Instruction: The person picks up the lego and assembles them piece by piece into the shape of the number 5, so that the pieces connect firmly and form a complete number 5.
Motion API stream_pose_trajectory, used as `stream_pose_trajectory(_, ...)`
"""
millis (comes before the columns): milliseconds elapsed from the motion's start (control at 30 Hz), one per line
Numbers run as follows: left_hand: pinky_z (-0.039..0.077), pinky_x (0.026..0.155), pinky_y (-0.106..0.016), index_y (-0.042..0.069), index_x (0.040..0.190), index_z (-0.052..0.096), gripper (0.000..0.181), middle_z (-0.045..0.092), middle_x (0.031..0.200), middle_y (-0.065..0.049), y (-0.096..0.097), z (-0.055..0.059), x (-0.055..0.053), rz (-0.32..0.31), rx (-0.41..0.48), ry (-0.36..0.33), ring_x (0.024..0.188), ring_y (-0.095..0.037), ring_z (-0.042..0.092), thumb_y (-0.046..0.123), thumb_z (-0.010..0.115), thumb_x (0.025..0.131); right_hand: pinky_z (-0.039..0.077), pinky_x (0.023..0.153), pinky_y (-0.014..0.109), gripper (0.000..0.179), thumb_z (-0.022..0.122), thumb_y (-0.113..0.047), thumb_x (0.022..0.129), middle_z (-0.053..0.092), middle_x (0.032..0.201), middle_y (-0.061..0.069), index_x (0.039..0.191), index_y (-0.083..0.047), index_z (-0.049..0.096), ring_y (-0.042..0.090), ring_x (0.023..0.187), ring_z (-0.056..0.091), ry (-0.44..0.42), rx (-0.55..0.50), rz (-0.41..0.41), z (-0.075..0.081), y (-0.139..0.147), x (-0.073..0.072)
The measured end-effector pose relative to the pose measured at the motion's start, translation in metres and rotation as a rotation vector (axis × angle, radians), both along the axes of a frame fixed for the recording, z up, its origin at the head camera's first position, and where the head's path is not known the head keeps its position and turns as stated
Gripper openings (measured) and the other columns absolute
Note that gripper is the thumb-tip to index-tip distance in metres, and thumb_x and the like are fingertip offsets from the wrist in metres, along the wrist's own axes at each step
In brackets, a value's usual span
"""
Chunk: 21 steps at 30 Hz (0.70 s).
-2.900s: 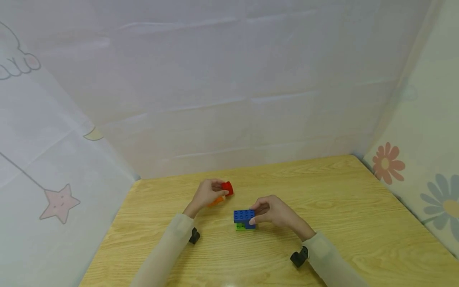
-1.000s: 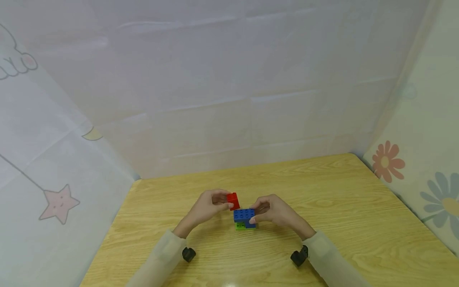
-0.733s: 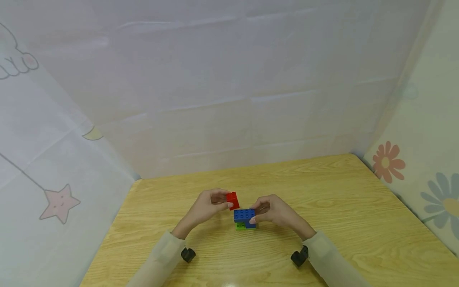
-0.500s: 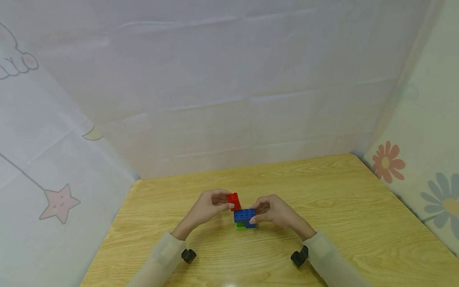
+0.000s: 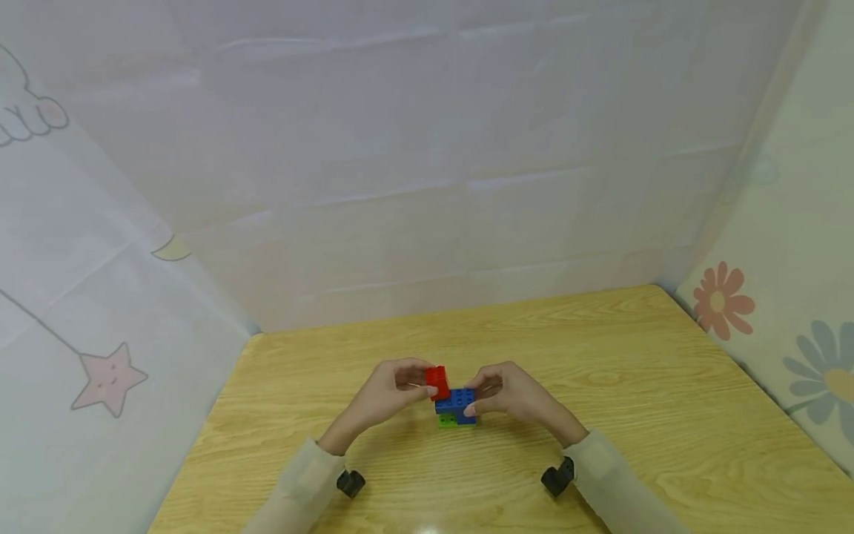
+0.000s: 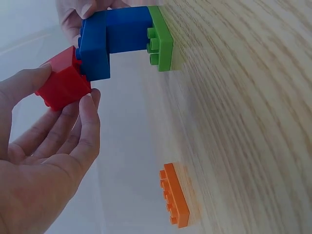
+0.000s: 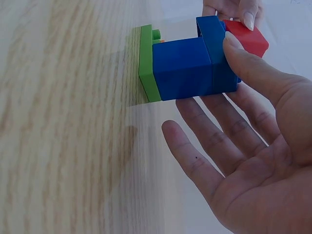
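Observation:
Between the thumb and fingers of my left hand (image 5: 387,391) is a red toy brick (image 6: 64,80), tilted against the studs at the left end of the top blue brick (image 6: 95,46). Below that one sits another blue brick (image 7: 181,68), on a thin green brick (image 7: 147,63) that stands on the table. My right hand (image 5: 510,397) grips the blue bricks from the right, thumb on the near side and fingers behind. Whether the red brick is pressed onto the studs, I cannot tell.
An orange brick (image 6: 175,196) lies on the wooden table (image 5: 567,348), hidden behind the left hand in the head view. Pale printed cloth (image 5: 427,148) hangs behind the table and at both sides. Each wrist wears a small black camera (image 5: 557,477).
My left hand has lifted the red brick from beside the orange one, brought it right and nearer, then lowered it to the left end of the top blue brick. The right hand stays put.

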<state>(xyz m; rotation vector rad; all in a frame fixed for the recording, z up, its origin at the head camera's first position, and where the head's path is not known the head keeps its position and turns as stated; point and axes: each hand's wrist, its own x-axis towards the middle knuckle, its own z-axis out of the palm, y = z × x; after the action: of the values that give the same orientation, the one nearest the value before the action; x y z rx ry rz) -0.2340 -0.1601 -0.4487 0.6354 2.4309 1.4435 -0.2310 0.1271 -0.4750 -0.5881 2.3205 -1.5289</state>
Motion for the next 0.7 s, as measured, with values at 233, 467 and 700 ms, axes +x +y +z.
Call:
stream_pose_trajectory(233,0.063,0.088,-0.027,0.019,0.136,0.069,0.040,0.076,0.125,-0.005,0.0017,0.0000,0.0011,-0.047,0.020,0.004,0.109,-0.019,0.075,0.028,0.077,0.098,0.063,0.094,0.046,0.030,0.087,-0.027,0.088,0.079,0.112,0.007,0.111,-0.011,0.078,0.024,0.105,0.076,-0.003,-0.008,0.005,-0.0007,0.0001,-0.0006)
stream_pose_trajectory(467,0.063,0.089,-0.027,0.018,0.137,0.068,0.041,0.075,0.126,-0.006,0.0032,-0.0002,0.0020,-0.062,0.026,0.009,0.109,-0.020,0.075,0.028,0.077,0.098,0.063,0.094,0.046,0.031,0.087,-0.027,0.088,0.079,0.112,0.008,0.112,-0.011,0.077,0.025,0.106,0.076,-0.013,-0.018,0.006,-0.0012,-0.0001,-0.0003)
stream_pose_trajectory(700,0.062,0.089,-0.026,0.017,0.135,0.069,0.040,0.075,0.125,-0.004,0.0057,0.0020,0.0048,-0.045,0.001,0.048,0.112,-0.020,0.074,0.027,0.077,0.098,0.062,0.095,0.046,0.031,0.087,-0.027,0.088,0.078,0.113,0.007,0.112,-0.012,0.077,0.025,0.106,0.076,-0.016,-0.016,0.002,-0.0005,-0.0002,-0.0008)
